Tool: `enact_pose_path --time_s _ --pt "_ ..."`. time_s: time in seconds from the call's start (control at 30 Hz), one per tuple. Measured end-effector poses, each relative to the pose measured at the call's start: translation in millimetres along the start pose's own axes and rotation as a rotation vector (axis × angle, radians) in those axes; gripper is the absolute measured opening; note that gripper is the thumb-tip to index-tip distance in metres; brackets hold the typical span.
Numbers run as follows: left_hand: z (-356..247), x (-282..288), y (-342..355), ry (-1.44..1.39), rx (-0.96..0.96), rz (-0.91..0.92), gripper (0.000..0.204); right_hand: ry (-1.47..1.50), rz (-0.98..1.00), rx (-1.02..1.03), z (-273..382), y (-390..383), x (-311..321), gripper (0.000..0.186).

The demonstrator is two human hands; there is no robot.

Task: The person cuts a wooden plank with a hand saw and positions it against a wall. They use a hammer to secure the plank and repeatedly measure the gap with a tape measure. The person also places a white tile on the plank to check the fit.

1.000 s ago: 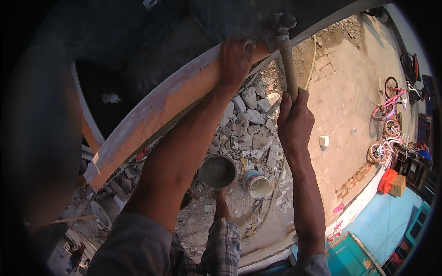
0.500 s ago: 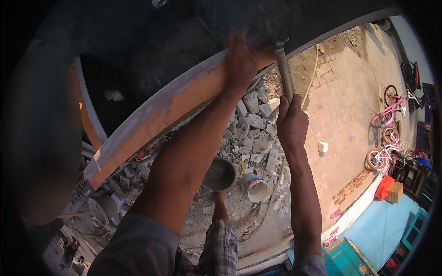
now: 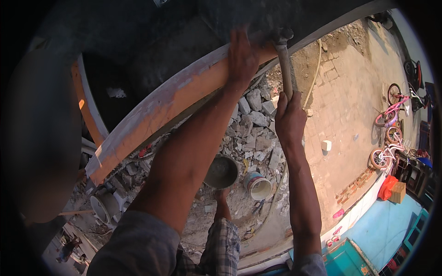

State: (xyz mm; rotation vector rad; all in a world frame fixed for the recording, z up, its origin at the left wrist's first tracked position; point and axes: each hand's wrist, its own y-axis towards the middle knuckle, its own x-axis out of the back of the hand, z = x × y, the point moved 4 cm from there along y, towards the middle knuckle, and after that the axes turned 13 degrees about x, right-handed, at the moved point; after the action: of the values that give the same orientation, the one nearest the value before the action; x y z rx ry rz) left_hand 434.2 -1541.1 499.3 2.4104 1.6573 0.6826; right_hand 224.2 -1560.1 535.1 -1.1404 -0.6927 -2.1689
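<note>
My right hand (image 3: 291, 117) is closed round the wooden handle of a hammer (image 3: 285, 69). The hammer's head is up against the dark surface, near the edge of an orange, plaster-smeared curved beam (image 3: 170, 99). To the left of the hammer, my left hand (image 3: 241, 60) is raised at the beam's upper edge. Its fingers reach into shadow and are blurred, so whether they grip anything is hidden.
Broken concrete rubble (image 3: 253, 122) covers the ground below. A dark round bucket (image 3: 221, 172) and a paint pail (image 3: 258, 185) stand near my foot (image 3: 222, 195). A hose (image 3: 314, 76) runs over the paving. Children's bicycles (image 3: 386, 142) and a cardboard box (image 3: 398, 192) are at the right.
The view has shifted slightly. My right hand and the hammer have risen a little, and more of the hammer's head shows. My left hand stays at the beam.
</note>
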Motion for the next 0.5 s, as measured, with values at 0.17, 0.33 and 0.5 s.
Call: enact_pose_path --time_s 0.17,0.33,0.5 --pt "-3 -8 -3 -0.058 -0.003 0.031 0.051 0.024 0.077 -0.071 1 -17 15 0.027" --pt "16 -7 -2 0.053 -0.093 -0.046 0.053 0.333 0.104 -0.379 14 -166 37 0.025" --pt "27 -14 8 0.041 -0.002 0.121 0.055 0.382 0.354 -0.792 28 -373 33 0.037"
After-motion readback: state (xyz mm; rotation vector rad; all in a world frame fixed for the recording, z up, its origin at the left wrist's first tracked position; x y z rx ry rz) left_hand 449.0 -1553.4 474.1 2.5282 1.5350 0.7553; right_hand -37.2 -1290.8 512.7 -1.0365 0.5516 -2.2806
